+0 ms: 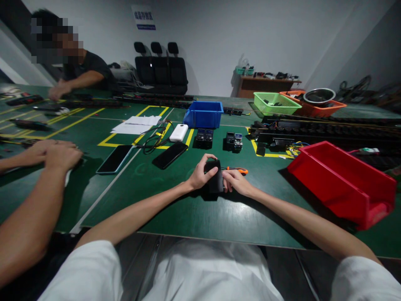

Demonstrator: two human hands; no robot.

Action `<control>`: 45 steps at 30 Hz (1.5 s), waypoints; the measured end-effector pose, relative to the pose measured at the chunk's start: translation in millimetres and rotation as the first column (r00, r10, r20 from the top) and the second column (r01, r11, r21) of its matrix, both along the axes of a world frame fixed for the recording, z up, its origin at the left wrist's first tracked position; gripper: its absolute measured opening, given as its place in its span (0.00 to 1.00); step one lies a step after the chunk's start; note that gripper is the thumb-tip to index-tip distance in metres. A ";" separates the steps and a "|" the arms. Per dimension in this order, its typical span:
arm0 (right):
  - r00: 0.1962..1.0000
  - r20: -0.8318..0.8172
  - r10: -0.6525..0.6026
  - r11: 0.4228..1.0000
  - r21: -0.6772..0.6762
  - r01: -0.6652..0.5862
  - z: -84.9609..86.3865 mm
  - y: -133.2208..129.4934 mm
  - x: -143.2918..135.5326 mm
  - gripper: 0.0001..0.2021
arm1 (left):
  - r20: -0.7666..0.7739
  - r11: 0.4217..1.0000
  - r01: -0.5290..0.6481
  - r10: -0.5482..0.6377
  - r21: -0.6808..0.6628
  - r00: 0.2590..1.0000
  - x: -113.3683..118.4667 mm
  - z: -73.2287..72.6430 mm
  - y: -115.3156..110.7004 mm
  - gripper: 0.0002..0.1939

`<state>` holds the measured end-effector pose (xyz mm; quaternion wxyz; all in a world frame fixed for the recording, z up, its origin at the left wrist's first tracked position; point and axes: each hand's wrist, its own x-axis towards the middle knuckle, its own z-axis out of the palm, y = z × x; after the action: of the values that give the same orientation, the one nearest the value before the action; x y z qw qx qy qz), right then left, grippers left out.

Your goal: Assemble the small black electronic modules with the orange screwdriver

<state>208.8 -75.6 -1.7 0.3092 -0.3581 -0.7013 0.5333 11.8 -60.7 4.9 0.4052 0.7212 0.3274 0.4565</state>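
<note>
At six o'clock, your white shirt [206, 271] meets the near edge of the green table [188, 219], and just beyond it, at the centre of the clock, you have a black box [216, 183] between your two hands. Your left hand [199, 175] is closed around its upper left side, thumb across the face. Your right hand [237, 182] has its fingers drawn narrow against the right edge; whether they pinch something small, you cannot tell. Just past those fingers, toward two o'clock, lies an orange-handled tool [242, 171], partly hidden. At three o'clock, well apart from your right hand, a red bin [326, 184] sits at an angle. At nine, a co-worker's hands [64, 155] rest one over the other, and between them and you lies a phone with a light blue edge [115, 159]. A black phone [170, 155] lies at ten, near your left hand; beyond it, at eleven, is a white block [178, 133] with dark cables beside it. A black module [204, 137] stands at twelve, another module [234, 141] at one. Farther out you see white papers [136, 125] at ten, a blue bin [205, 120] at twelve and long black assemblies [300, 136] at two. Behind those assemblies are a green basket [275, 109] and an orange basket [326, 111] with a metal bowl [319, 103] on top. Across the table at ten, a person in a dark top [90, 62] leans over the work. Farthest off, black seats [161, 75] stand at eleven and a brown desk [255, 87] at one.
</note>
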 end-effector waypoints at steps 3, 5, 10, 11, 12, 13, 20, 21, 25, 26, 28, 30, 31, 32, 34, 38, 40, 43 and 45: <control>1.000 -0.012 0.003 1.000 -0.011 -0.003 3.2 -0.6 -1.1 0.24 | -0.009 0.999 0.022 -0.022 -0.039 1.000 1.6 0.9 -2.9 0.21; 0.999 -0.031 0.005 1.000 -0.022 -0.006 4.3 -0.4 -1.3 0.24 | -0.014 1.000 -0.005 0.004 -0.026 1.000 3.0 1.5 -4.5 0.20; 0.993 -0.081 0.084 0.996 -0.031 -0.086 3.7 1.9 0.9 0.22 | 0.003 0.999 0.000 0.000 -0.040 1.000 4.3 3.0 -6.2 0.21; 0.991 -0.084 0.104 0.994 -0.032 -0.107 3.7 2.2 1.4 0.22 | 0.014 0.999 0.003 -0.002 -0.046 1.000 4.1 3.2 -6.2 0.21; 0.989 -0.086 0.119 0.992 -0.033 -0.123 3.8 2.5 1.7 0.22 | 0.024 0.999 0.005 -0.003 -0.052 1.000 3.9 3.4 -6.2 0.21; 0.988 -0.087 0.130 0.990 -0.034 -0.134 4.1 2.7 1.8 0.21 | 0.033 0.998 0.007 -0.005 -0.057 0.999 3.6 3.6 -6.3 0.22; 0.984 -0.090 0.155 0.987 -0.024 -0.158 5.7 2.8 1.2 0.22 | 0.043 0.995 0.044 -0.040 -0.087 0.998 2.4 5.1 -7.6 0.22; 0.984 -0.091 0.156 0.987 -0.023 -0.159 5.6 2.9 1.2 0.23 | 0.041 0.995 0.047 -0.044 -0.087 0.998 2.3 5.4 -7.8 0.22; 0.982 -0.090 0.168 0.985 -0.023 -0.171 5.4 3.5 1.7 0.23 | 0.031 0.996 0.041 -0.039 -0.084 0.999 2.4 5.6 -8.0 0.23; 0.982 -0.086 0.170 0.985 -0.023 -0.173 5.5 3.7 1.8 0.24 | 0.031 0.996 0.039 -0.037 -0.085 0.999 2.5 5.6 -8.0 0.23; 0.982 -0.076 0.172 0.984 -0.024 -0.174 5.8 4.3 1.9 0.24 | 0.033 0.995 0.040 -0.038 -0.088 0.999 2.6 5.6 -7.9 0.23; 0.982 -0.070 0.174 0.984 -0.020 -0.176 6.2 4.8 2.0 0.24 | 0.030 0.995 0.048 -0.045 -0.088 0.999 2.4 5.8 -7.8 0.23; 0.982 -0.068 0.177 0.984 -0.019 -0.179 6.6 5.0 2.0 0.23 | 0.028 0.995 0.051 -0.049 -0.084 0.998 2.3 5.9 -7.7 0.23; 0.981 -0.067 0.180 0.983 -0.020 -0.181 7.1 5.0 2.0 0.23 | 0.025 0.996 0.053 -0.051 -0.078 0.998 2.1 6.0 -7.6 0.22; 0.981 -0.065 0.183 0.983 -0.023 -0.185 8.3 4.9 2.0 0.23 | 0.021 0.996 0.054 -0.053 -0.066 0.998 2.0 6.0 -7.3 0.22; 0.981 -0.065 0.181 0.983 -0.024 -0.183 10.5 4.2 2.1 0.22 | 0.022 0.997 0.053 -0.052 -0.054 0.998 1.8 5.5 -6.6 0.21; 0.981 -0.068 0.184 0.982 -0.021 -0.185 11.0 4.0 2.3 0.22 | 0.023 0.997 0.060 -0.059 -0.053 0.998 1.7 5.4 -6.4 0.21; 0.979 -0.077 0.190 0.981 -0.021 -0.192 11.4 4.2 2.6 0.21 | 0.030 0.995 0.076 -0.074 -0.064 0.997 1.7 5.7 -6.2 0.21; 0.979 -0.082 0.186 0.982 -0.024 -0.189 11.9 4.5 2.7 0.21 | 0.041 0.993 0.088 -0.085 -0.073 0.996 1.9 5.9 -6.3 0.21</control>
<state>211.5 -71.1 10.2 0.2795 -0.2738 -0.7106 0.5849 13.7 -66.9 10.8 0.4574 0.7104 0.3049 0.4396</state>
